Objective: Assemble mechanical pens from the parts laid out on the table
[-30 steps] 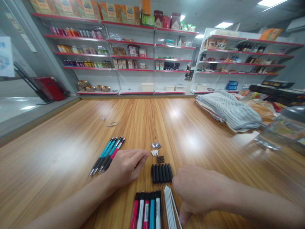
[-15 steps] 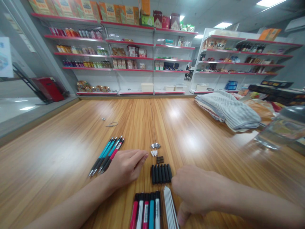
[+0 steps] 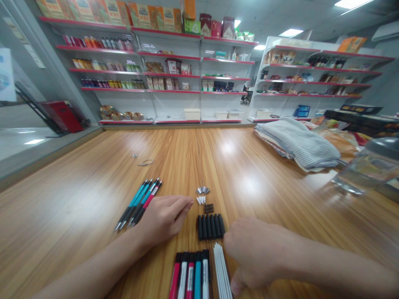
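Note:
My left hand point(image 3: 170, 216) rests on the table with its fingers curled together; nothing shows in it. Just left of it lie several assembled click pens point(image 3: 139, 204), teal and pink with black grips. My right hand point(image 3: 249, 251) is curled in a loose fist, its thumb beside a row of thin white refills point(image 3: 222, 272). Between my hands stretch black rubber grips point(image 3: 211, 226), small dark brown pieces point(image 3: 208, 208), short white pieces point(image 3: 201, 200) and silver cone tips point(image 3: 203, 190). Nearest to me are pen barrels point(image 3: 190, 276) in pink, white and teal with black ends.
On the wooden table point(image 3: 174, 158) lie a thin loop point(image 3: 145, 162) and a tiny silver piece point(image 3: 134, 155). Folded striped cloth point(image 3: 299, 141) and a clear water container point(image 3: 364, 166) stand at the right. Stocked shelves point(image 3: 174, 92) line the back.

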Motion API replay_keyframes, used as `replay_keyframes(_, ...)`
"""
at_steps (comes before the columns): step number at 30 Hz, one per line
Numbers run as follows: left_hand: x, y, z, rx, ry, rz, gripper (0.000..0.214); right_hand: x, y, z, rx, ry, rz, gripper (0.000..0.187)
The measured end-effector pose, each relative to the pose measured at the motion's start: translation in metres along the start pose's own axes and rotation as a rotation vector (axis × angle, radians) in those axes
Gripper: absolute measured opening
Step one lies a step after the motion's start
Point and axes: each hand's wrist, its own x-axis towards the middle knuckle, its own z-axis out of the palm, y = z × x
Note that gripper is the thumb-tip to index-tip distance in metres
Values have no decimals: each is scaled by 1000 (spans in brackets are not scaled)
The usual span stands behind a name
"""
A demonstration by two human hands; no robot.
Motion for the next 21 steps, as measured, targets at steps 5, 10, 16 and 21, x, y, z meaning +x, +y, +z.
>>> replay_keyframes(5, 0, 1, -1, -3, -9, -6, 15, -1, 0, 1, -2, 31, -5, 46)
replay_keyframes(10, 1, 1, -1, -8, -16, -7, 14, 1, 0, 4, 6, 45, -36, 42)
replay_keyframes(16, 0, 1, -1, -3, -9, -7, 14, 3, 2, 7, -7, 11, -37, 39)
replay_keyframes(21, 1, 1, -1, 3, -20, -9, 14, 3, 1, 6, -4, -12, -41, 37)
